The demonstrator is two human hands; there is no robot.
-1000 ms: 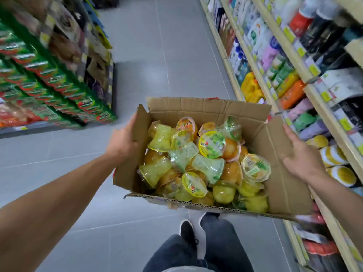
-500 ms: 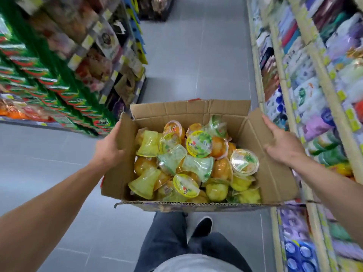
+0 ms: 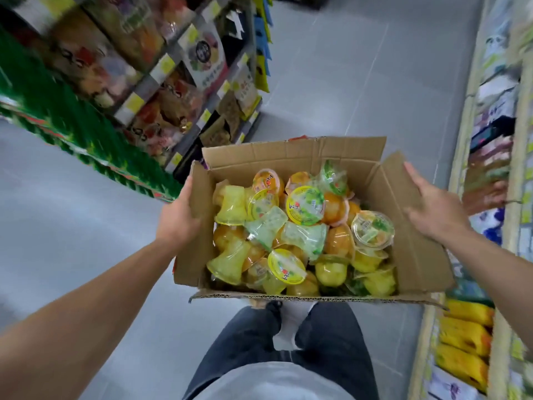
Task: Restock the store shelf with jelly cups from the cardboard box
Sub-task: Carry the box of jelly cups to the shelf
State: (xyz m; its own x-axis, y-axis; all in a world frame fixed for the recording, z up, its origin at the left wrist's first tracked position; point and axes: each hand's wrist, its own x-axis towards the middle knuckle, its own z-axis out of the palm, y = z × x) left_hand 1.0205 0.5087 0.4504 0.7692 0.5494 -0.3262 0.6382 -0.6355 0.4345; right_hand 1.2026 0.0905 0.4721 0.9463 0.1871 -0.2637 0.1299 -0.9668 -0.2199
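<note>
Floor point(image 3: 360, 82): grey tiles ran down the aisle ahead of me and under my feet.
Left shelving point(image 3: 161, 82): packaged snacks with yellow price tags stood on my left, blurred; nearer me sat a green stack of cartons point(image 3: 72, 125).
Right store shelf point(image 3: 516, 174): pale wooden rails held blurred packets in white, purple and blue, with yellow packs point(image 3: 464, 339) lower down, close to my right arm.
Cardboard box point(image 3: 291, 157): I carried it in front of my waist, above the floor, all four flaps open and standing outward.
My legs point(image 3: 331, 342): dark trousers showed under the box, one dark shoe point(image 3: 272, 307) stepping forward just below the box's near edge.
Jelly cups point(image 3: 305, 209): they lay heaped inside the box, tumbled at every angle, yellow, orange and pale green, some lid-up and some on their sides.
Left hand point(image 3: 180, 217): I gripped the left side of the box, thumb hooked over the flap edge, fingers hidden underneath behind the cardboard.
Right hand point(image 3: 432, 206): I pressed it flat against the outer face of the right flap, fingers straight and pointing away from me.
</note>
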